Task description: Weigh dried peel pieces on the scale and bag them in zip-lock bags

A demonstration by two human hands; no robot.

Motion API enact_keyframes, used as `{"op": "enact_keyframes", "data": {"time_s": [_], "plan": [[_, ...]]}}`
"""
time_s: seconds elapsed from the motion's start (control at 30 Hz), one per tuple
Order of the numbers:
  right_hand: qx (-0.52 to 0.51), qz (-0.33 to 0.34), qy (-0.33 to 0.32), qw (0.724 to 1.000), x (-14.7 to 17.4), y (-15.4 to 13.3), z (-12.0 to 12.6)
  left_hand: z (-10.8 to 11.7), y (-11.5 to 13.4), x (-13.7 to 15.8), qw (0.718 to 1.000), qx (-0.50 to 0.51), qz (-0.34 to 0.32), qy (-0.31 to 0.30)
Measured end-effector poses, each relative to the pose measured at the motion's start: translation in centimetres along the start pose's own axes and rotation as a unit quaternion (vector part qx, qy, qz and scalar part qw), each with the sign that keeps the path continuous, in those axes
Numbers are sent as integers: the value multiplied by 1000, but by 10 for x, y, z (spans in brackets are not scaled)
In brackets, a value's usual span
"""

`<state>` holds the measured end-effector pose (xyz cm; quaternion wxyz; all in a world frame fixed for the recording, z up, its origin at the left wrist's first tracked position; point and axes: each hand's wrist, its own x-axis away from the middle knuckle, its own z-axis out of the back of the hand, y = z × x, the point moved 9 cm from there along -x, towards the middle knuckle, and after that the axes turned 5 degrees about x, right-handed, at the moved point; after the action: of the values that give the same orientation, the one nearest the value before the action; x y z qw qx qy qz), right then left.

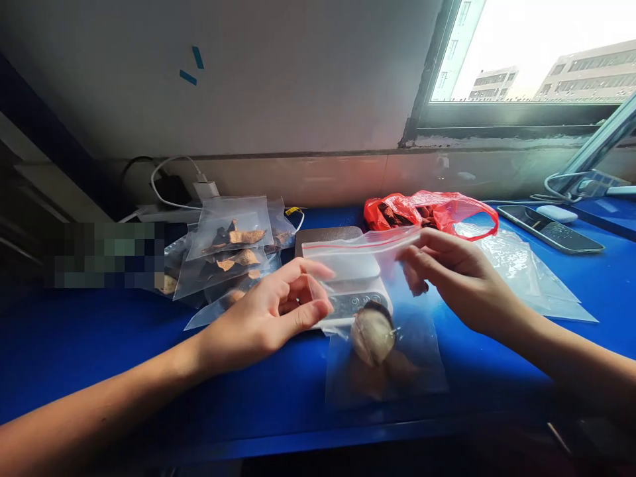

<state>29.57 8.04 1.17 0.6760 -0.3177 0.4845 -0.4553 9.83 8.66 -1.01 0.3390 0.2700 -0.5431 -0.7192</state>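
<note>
A clear zip-lock bag (417,344) with a red line along its seal hangs in front of me. Inside it are brown dried pieces, one a pale, rounded chunk (375,334). My right hand (454,278) pinches the bag's top edge near its right corner. At the bag's left edge is my left hand (268,311), thumb and forefinger apart, fingertips close to the film; any contact is unclear. Behind the bag stands a white kitchen scale (355,285), partly covered by it, with round button marks on its front.
Several filled clear bags (233,232) are piled at left. A red plastic bag (462,205) of dark pieces lies at the back. Flat clear bags (527,271), a phone (551,228) and a white case (556,213) are at right on the blue table (124,351). Behind runs a wall.
</note>
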Motion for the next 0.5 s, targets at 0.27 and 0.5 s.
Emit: {"op": "enact_keyframes", "data": {"time_s": [0.27,0.5], "plan": [[-32,20,49,998,0,-3,7,-12,-3,5,993,-58,93,-40],[-65,8,55,996,-3,0,9,-5,-4,4,990,-126,66,-16]]}}
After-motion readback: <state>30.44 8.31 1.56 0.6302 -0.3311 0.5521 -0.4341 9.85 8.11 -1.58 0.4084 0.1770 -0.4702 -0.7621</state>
